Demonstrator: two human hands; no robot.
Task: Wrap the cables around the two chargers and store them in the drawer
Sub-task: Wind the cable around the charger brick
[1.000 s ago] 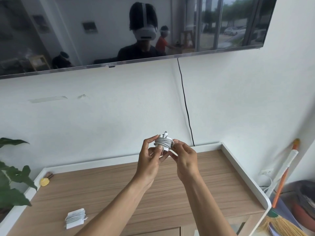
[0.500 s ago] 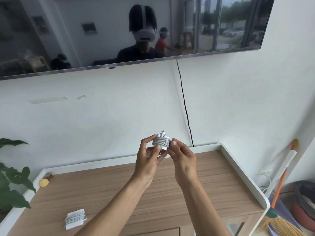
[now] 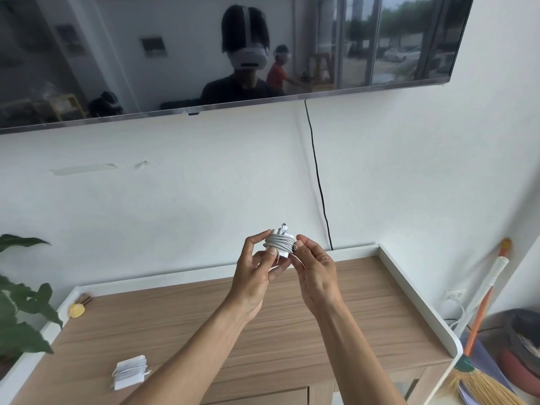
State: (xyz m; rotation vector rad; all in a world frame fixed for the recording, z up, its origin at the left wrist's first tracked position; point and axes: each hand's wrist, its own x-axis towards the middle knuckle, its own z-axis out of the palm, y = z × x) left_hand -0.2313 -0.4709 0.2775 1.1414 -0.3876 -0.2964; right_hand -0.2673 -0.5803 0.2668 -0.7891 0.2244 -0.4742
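Of the 2 chargers, 1 looks finished: the wrapped charger [image 3: 130, 372] lies on the wooden surface [image 3: 292, 331] near its front left corner, its white cable coiled round the body, well apart from both hands. The other charger [image 3: 277, 244] is held up in the air above the back of the surface, in front of the white wall, with its plug prongs pointing up. The left hand [image 3: 254, 276] grips it, thumb on the near face and fingers curled round the far side. The right hand [image 3: 317, 276] is closed in a pinch on the cable end [image 3: 295, 247], right against the charger's right side, where the small connector shows between thumb and forefinger. Several turns of cable sit snug round the body and only a short loose tail runs below the right thumb, so the winding seems nearly done. What is left here, as I judge it, is to tuck or seat that last bit so the coil does not spring loose. After that, both chargers have yet to go into the drawer [image 3: 257, 397], whose front just shows under the surface's front edge at the bottom of the view and appears closed. A broom [image 3: 482, 311] leans to the right of the surface and a plant [image 3: 26, 337] stands at its left.
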